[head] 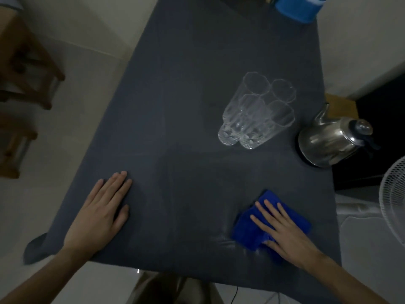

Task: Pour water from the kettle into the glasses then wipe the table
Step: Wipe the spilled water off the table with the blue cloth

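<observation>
Several clear tall glasses (256, 110) stand clustered right of the middle of the dark grey table (175, 106). A steel kettle (328, 139) sits at the table's right edge, spout pointing away from me. Near the front right lies a folded blue cloth (247, 229); my right hand (282, 229) presses flat on it with fingers straight and spread. My left hand (98, 209) rests flat on the table near its front left edge, fingers straight, holding nothing.
A blue container (300, 7) stands at the far right corner of the table. Wooden chairs (24, 69) stand on the floor to the left. A white fan (394, 198) is by the table's right side. The cloth covering hangs off the front left corner.
</observation>
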